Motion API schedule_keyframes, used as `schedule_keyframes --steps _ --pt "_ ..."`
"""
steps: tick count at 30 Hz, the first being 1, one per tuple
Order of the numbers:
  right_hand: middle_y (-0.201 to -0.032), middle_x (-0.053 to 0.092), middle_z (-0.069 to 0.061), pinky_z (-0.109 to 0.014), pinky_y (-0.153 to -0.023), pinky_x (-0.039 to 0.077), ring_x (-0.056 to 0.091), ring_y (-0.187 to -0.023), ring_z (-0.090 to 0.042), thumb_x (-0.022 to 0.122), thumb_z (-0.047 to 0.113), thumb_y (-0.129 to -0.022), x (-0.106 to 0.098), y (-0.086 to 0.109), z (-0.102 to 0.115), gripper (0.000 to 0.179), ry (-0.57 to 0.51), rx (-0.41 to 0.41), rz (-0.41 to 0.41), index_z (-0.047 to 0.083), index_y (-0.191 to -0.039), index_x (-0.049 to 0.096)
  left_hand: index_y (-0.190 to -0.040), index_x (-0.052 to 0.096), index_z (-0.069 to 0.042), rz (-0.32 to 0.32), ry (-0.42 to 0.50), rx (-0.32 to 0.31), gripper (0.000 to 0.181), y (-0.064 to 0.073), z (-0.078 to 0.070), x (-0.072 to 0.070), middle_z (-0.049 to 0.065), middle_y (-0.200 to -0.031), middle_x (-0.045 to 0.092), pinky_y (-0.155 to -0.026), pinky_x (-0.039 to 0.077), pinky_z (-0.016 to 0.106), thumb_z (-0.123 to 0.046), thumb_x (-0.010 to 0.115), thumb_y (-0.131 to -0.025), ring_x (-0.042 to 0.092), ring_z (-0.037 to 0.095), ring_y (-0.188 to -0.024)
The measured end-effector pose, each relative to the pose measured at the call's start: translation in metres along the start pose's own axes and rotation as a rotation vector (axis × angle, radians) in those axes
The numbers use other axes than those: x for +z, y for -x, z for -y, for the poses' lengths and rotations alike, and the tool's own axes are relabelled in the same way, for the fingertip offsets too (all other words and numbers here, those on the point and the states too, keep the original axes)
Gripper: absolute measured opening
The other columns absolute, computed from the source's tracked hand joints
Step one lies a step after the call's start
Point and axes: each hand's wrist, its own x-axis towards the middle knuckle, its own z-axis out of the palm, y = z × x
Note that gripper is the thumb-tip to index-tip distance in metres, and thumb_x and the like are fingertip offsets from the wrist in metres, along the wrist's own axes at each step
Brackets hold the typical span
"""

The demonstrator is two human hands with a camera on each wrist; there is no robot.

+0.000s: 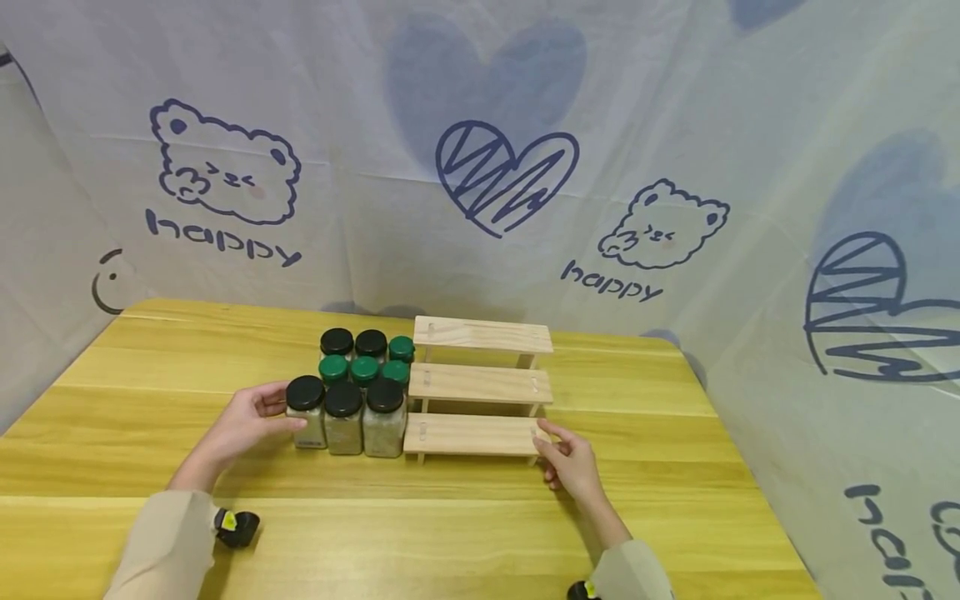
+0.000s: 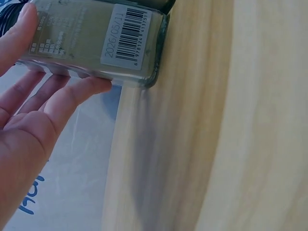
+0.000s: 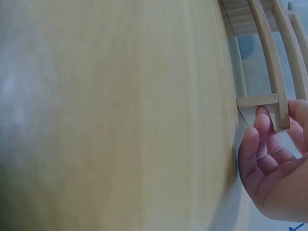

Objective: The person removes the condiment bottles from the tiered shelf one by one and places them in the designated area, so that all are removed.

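Note:
Spice jars with black or green lids stand in rows against the left side of a three-tier wooden rack (image 1: 476, 435). My left hand (image 1: 251, 421) holds the front-left spice jar (image 1: 306, 425), which has a black lid. Its thumb lies across the front face and its other fingers along the left side. A white barcode label (image 2: 126, 37) shows on this jar in the left wrist view. At the right end of the rack's lowest step, my right hand (image 1: 572, 462) grips the board's corner, thumb on top. In the right wrist view, its fingers curl beneath the board beside a short leg (image 3: 257, 100).
Two more black-lidded jars, a middle jar (image 1: 344, 425) and a right jar (image 1: 385, 425), complete the front row. Green-lidded jars (image 1: 364, 369) fill the row behind. Everything stands on a wood-grain table (image 1: 420, 533), with a printed cloth (image 1: 360, 167) hanging behind it.

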Motion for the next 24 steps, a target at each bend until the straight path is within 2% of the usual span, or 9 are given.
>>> schedule_keyframes --steps 6,10,13,17,18,20,24 --pt "-0.060 0.054 -0.013 -0.021 -0.035 0.040 0.045 -0.041 -0.012 0.062 0.011 -0.085 -0.003 -0.012 -0.020 0.039 -0.001 -0.003 0.000 -0.001 -0.121 0.054 -0.130 0.034 0.011 -0.029 0.013 -0.024 0.066 0.002 -0.002 0.002 0.028 -0.123 0.045 -0.085 0.042 0.020 -0.014 0.068 -0.080 0.044 0.038 -0.112" --pt "-0.075 0.055 -0.010 -0.020 -0.037 0.041 0.047 -0.052 -0.012 0.064 0.016 -0.084 -0.004 -0.015 -0.026 0.040 0.043 -0.019 -0.022 0.002 -0.120 0.056 -0.133 0.031 0.010 -0.046 0.004 -0.020 0.069 0.008 -0.008 0.002 0.030 -0.127 0.040 -0.087 0.043 0.025 -0.015 0.068 -0.080 0.042 0.039 -0.114" --pt "-0.086 0.053 -0.010 -0.021 -0.042 0.044 0.049 -0.064 -0.015 0.065 0.017 -0.083 -0.004 -0.015 -0.025 0.038 0.082 -0.065 -0.049 0.002 -0.117 0.057 -0.133 0.030 0.009 -0.073 -0.015 -0.004 0.069 0.014 -0.015 0.003 0.029 -0.129 0.039 -0.087 0.043 0.025 -0.017 0.067 -0.081 0.041 0.039 -0.115" --pt "-0.095 0.056 -0.015 -0.023 -0.058 0.047 0.052 -0.078 -0.022 0.065 0.014 -0.083 -0.004 -0.014 -0.021 0.035 0.166 -0.178 -0.095 -0.002 -0.113 0.059 -0.131 0.035 0.008 -0.160 -0.030 0.027 0.066 0.019 -0.018 0.004 0.027 -0.128 0.041 -0.084 0.043 0.019 -0.019 0.068 -0.081 0.042 0.036 -0.114" --pt "-0.096 0.056 -0.015 -0.024 -0.062 0.047 0.052 -0.081 -0.023 0.064 0.014 -0.083 -0.004 -0.013 -0.019 0.034 0.190 -0.211 -0.108 -0.003 -0.112 0.058 -0.131 0.036 0.007 -0.189 -0.021 0.034 0.065 0.019 -0.016 0.004 0.026 -0.128 0.042 -0.084 0.044 0.019 -0.018 0.068 -0.080 0.043 0.035 -0.114" --pt "-0.096 0.057 -0.017 -0.024 -0.066 0.046 0.052 -0.084 -0.024 0.064 0.013 -0.083 -0.004 -0.011 -0.017 0.033 0.217 -0.267 -0.142 -0.005 -0.111 0.058 -0.130 0.040 0.003 -0.267 0.025 0.056 0.061 0.016 0.001 0.005 0.021 -0.127 0.045 -0.080 0.045 0.017 -0.016 0.069 -0.079 0.048 0.027 -0.111" --pt "-0.094 0.057 -0.019 -0.026 -0.064 0.048 0.052 -0.084 -0.026 0.063 0.009 -0.083 -0.002 -0.007 -0.013 0.030 0.193 -0.361 -0.195 -0.007 -0.108 0.059 -0.124 0.050 -0.003 -0.445 0.132 0.152 0.054 0.008 0.042 0.013 0.014 -0.121 0.053 -0.074 0.048 0.016 -0.010 0.072 -0.075 0.055 0.012 -0.101"
